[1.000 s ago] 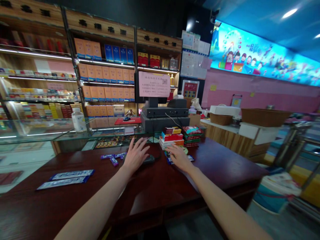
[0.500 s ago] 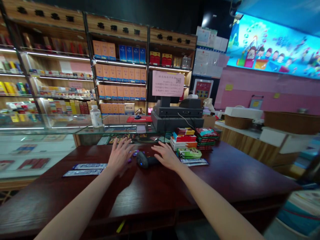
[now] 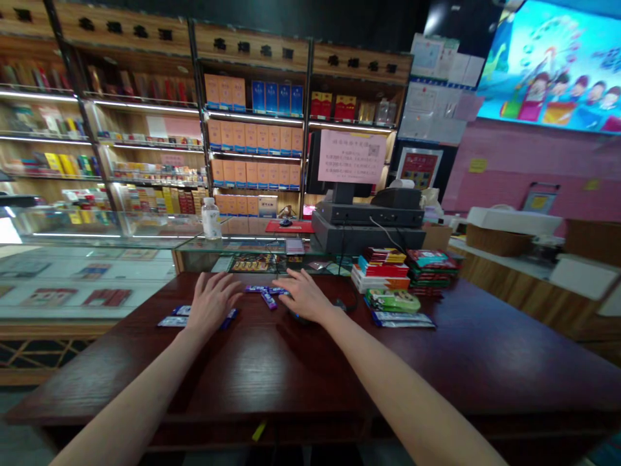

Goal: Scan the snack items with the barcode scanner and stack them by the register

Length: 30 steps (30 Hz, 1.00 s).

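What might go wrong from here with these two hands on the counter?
1. The left hand partly covers flat blue-and-white packets, so it might shift them.
2. The right hand mostly hides a dark handheld device; a careless move could knock it.
3. Small purple wrapped packets lie between the hands; an inward sweep may scatter them.

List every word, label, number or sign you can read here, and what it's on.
"名烟名酒", as it appears: shelf header, repeated on neighbouring headers.
Pink sign: several printed lines, too blurred to quote.
Purple packets, green packet, orange boxes: print too small or blurred.
Certificates: unreadable.
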### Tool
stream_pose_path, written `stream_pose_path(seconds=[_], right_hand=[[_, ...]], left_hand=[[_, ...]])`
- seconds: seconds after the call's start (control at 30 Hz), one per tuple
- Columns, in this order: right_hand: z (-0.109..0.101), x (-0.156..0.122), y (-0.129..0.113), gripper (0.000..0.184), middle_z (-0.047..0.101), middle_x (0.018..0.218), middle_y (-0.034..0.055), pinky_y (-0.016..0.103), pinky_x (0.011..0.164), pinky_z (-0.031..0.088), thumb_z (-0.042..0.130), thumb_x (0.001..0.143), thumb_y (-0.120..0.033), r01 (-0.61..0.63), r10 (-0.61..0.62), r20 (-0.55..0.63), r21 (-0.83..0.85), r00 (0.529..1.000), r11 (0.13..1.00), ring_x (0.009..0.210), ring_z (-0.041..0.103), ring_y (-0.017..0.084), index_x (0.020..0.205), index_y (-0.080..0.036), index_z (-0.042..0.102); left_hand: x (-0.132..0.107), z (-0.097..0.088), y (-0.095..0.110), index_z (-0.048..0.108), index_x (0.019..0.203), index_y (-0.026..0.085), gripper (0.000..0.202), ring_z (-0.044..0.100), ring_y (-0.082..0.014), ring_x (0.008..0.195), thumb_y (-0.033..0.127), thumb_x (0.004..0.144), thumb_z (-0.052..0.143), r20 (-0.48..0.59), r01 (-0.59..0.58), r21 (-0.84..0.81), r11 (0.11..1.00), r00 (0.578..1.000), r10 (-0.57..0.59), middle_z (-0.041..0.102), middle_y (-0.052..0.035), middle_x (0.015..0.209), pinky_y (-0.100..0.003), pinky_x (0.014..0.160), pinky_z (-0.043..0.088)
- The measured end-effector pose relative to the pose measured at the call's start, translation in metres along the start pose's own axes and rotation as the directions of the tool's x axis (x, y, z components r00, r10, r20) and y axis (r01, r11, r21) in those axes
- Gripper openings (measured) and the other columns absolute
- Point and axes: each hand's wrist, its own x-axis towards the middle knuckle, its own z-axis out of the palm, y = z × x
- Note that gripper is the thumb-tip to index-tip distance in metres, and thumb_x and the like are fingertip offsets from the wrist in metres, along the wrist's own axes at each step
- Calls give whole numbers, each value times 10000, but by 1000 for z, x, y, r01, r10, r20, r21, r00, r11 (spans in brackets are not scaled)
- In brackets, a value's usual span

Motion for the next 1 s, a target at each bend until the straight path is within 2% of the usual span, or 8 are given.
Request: stream_pose_path(seconds=[0.17,0.3,0.47,0.57,0.8,1.0], right_hand=[[15,18,-23,429,607,1414,27,589,1209,183,523,965,-283,46,-46,41,7,998,999,1452,355,285,1392,-259,565],[34,28,-38,433,606,1415,23,570,1216,186,545,953,-280,80,-80,63,14,995,997,1446,370,280,1385,-263,571],[56,35,-48,431,612,1409,11,596,1210,173,541,955,-307,111,-115,91,47,989,993,1449,364,275,1385,-291,565],[59,35,-50,432,611,1410,24,607,1207,165,536,956,-305,121,-126,99,59,987,991,1445,366,276,1387,-280,565],[54,32,-47,423,597,1426,25,587,1213,153,500,969,-314,55,-58,147,25,987,998,1443,370,273,1383,-264,568],[63,28,-42,375,675,1315,55,554,1199,190,507,973,-326,31,-23,164,-50,986,998,1409,416,249,1331,-272,606]], left_hand=[[-14,-4,-24,698,1178,308,311,492,-300,1327,385,941,510,40,67,48,997,997,-69,651,-48,1351,-571,1205,148],[-25,-10,-38,696,1184,288,329,471,-337,1340,401,943,502,115,150,60,987,981,-156,638,-75,1365,-636,1163,185],[-38,-5,-52,642,1275,279,403,404,-388,1386,448,958,460,227,297,63,953,926,-303,575,-116,1430,-710,1073,278],[-42,5,-55,618,1309,274,436,386,-397,1402,459,969,419,286,361,16,932,892,-350,535,-124,1465,-684,1042,353],[-28,29,-38,652,1264,232,426,439,-378,1366,441,952,451,304,352,-28,935,894,-328,563,-137,1421,-559,1064,411],[-13,43,-9,638,1266,212,405,458,-358,1355,408,947,484,283,340,-83,937,909,-305,572,-150,1403,-536,1065,416]])
